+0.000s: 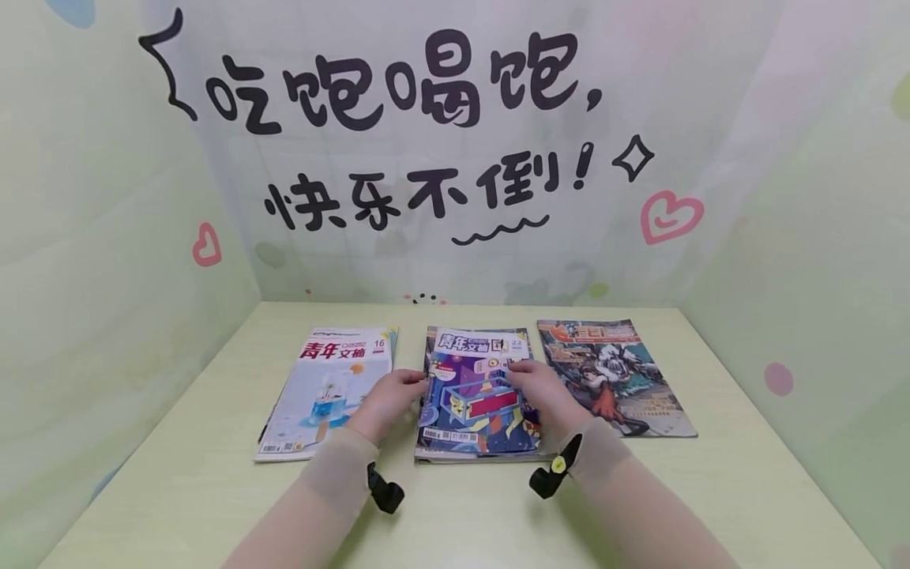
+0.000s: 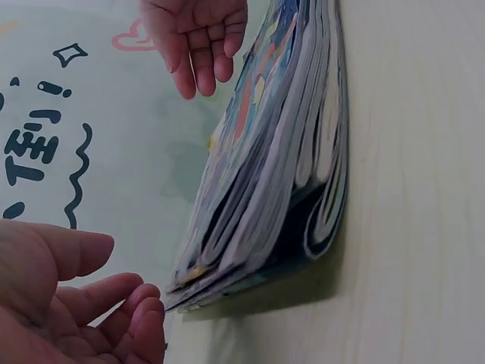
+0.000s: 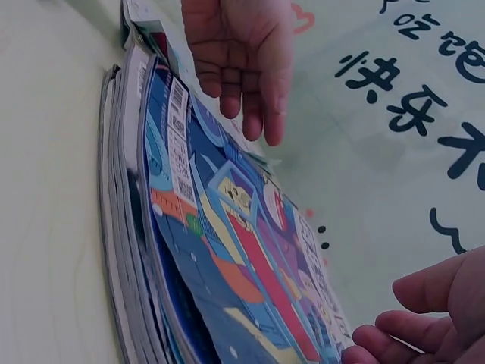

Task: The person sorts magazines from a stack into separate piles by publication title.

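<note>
Pale sleeves (image 1: 306, 506) come in from the bottom edge, black wrist gear (image 1: 386, 488) at both cuffs. Left hand (image 1: 389, 399) beside the left edge of the middle magazine pile (image 1: 483, 399); fingers loosely bent, thumb apart, nothing pinched. Right hand (image 1: 546, 395) at the pile's right edge, overlapping it in the head view; fingers also loosely bent, thumb apart, no grip. Can't tell whether either hand touches the paper.

Pile lies flat at mid-table, several magazines thick, edges uneven in both wrist views. Top cover purple and blue, red box drawing, number 22. Left of it, near the left hand: white-and-blue magazine (image 1: 327, 403) marked 16, with other edges peeking out underneath. Right of it, behind the right hand: dark comic-style magazine (image 1: 626, 379), set slightly askew. All on a pale yellow table (image 1: 455, 518); wall (image 1: 455, 269) behind carries black Chinese lettering and pink hearts.
</note>
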{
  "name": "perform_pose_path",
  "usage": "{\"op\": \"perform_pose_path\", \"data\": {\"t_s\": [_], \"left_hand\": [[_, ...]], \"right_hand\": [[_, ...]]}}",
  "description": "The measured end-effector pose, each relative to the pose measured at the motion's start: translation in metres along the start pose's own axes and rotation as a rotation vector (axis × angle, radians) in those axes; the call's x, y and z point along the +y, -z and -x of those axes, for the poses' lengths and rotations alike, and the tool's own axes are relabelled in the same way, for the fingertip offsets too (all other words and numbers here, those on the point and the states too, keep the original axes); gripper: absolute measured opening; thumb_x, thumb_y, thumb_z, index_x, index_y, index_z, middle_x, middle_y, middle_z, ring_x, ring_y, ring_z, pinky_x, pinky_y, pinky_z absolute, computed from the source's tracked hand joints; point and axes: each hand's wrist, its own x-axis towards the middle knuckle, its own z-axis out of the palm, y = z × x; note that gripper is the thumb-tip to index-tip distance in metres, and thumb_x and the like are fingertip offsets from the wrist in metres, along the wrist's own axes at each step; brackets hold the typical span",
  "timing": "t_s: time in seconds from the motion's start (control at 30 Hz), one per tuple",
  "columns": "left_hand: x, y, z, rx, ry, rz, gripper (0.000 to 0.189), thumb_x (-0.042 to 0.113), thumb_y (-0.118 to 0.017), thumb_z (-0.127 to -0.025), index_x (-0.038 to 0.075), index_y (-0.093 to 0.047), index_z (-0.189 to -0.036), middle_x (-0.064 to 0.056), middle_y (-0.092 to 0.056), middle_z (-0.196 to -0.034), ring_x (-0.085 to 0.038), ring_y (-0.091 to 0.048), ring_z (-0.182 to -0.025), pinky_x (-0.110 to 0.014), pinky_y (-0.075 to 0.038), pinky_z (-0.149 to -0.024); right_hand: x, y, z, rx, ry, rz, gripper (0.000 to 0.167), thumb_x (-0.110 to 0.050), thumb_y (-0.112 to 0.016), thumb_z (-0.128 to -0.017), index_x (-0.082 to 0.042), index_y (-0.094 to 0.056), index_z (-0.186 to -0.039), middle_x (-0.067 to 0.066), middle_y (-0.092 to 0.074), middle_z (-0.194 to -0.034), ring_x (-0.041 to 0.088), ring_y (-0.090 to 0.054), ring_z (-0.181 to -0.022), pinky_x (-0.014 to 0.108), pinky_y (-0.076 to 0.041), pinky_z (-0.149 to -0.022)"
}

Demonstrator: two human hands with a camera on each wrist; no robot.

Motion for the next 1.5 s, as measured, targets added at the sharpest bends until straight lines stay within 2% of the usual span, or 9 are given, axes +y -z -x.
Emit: {"op": "perform_pose_path", "data": {"t_s": [0.13, 0.2, 0.47, 0.67, 0.83, 1.13, 1.37, 1.5], "left_hand": [[0.002, -0.010, -0.007, 0.027, 0.030, -0.001, 0.041, 0.025, -0.054, -0.097, 0.003, -0.056, -0.132, -0.016, -0.058, -0.129, -0.032, -0.052, -0.118, -0.050, -0.040, -0.101], [0.002, -0.014, -0.010, 0.040, 0.048, -0.001, 0.041, 0.024, -0.053, -0.098, 0.003, -0.055, -0.133, -0.016, -0.057, -0.130, -0.032, -0.052, -0.119, -0.050, -0.041, -0.101], [0.003, -0.024, -0.019, 0.093, 0.097, 0.020, 0.038, 0.021, -0.050, -0.099, 0.002, -0.056, -0.132, -0.016, -0.058, -0.129, -0.030, -0.054, -0.115, -0.049, -0.042, -0.100], [0.008, -0.026, -0.022, 0.122, 0.120, -0.053, 0.039, 0.023, -0.049, -0.099, 0.002, -0.058, -0.130, -0.016, -0.060, -0.126, -0.029, -0.056, -0.111, -0.049, -0.044, -0.098], [0.010, -0.028, -0.022, 0.132, 0.106, -0.114, 0.038, 0.021, -0.049, -0.099, 0.002, -0.058, -0.130, -0.016, -0.060, -0.126, -0.030, -0.056, -0.109, -0.050, -0.045, -0.096], [0.012, -0.029, -0.021, 0.166, 0.108, -0.020, 0.038, 0.020, -0.050, -0.098, 0.002, -0.057, -0.132, -0.016, -0.059, -0.127, -0.030, -0.056, -0.112, -0.049, -0.044, -0.098], [0.015, -0.033, -0.021, 0.119, 0.134, 0.066, 0.045, 0.013, -0.048, -0.097, 0.003, -0.047, -0.140, -0.016, -0.054, -0.133, -0.031, -0.051, -0.119, -0.048, -0.038, -0.104], [0.012, -0.035, -0.020, 0.073, 0.152, 0.185, 0.052, 0.008, -0.045, -0.095, 0.009, -0.038, -0.147, -0.014, -0.049, -0.138, -0.030, -0.048, -0.120, -0.050, -0.035, -0.106]], "right_hand": [[0.010, 0.010, -0.003, 0.049, 0.037, 0.009, 0.043, -0.020, -0.051, -0.099, 0.000, -0.049, -0.137, 0.020, -0.050, -0.136, 0.034, -0.049, -0.121, 0.050, -0.039, -0.102], [0.014, 0.013, -0.005, 0.061, 0.030, -0.024, 0.042, -0.018, -0.051, -0.099, 0.001, -0.048, -0.137, 0.021, -0.049, -0.135, 0.035, -0.049, -0.119, 0.050, -0.040, -0.101], [0.022, 0.019, -0.007, 0.116, -0.026, -0.158, 0.040, -0.013, -0.048, -0.100, 0.004, -0.048, -0.137, 0.023, -0.052, -0.128, 0.027, -0.056, -0.097, 0.041, -0.047, -0.088], [0.021, 0.020, -0.012, 0.139, -0.042, -0.182, 0.040, -0.013, -0.047, -0.100, 0.004, -0.048, -0.136, 0.022, -0.053, -0.126, 0.024, -0.055, -0.092, 0.037, -0.047, -0.082], [0.020, 0.017, -0.017, 0.156, -0.030, -0.202, 0.040, -0.009, -0.048, -0.099, 0.006, -0.047, -0.136, 0.023, -0.053, -0.126, 0.024, -0.053, -0.097, 0.035, -0.046, -0.084], [0.019, 0.016, -0.023, 0.158, -0.065, -0.278, 0.042, -0.007, -0.048, -0.098, 0.006, -0.045, -0.138, 0.023, -0.051, -0.131, 0.029, -0.050, -0.111, 0.042, -0.042, -0.098], [0.021, 0.016, -0.024, 0.170, -0.078, -0.294, 0.041, -0.006, -0.048, -0.098, 0.007, -0.046, -0.137, 0.023, -0.051, -0.131, 0.028, -0.049, -0.111, 0.041, -0.041, -0.098], [0.021, 0.018, -0.023, 0.157, -0.078, -0.282, 0.041, -0.007, -0.047, -0.099, 0.007, -0.045, -0.137, 0.023, -0.050, -0.132, 0.029, -0.048, -0.112, 0.041, -0.040, -0.099]]}}
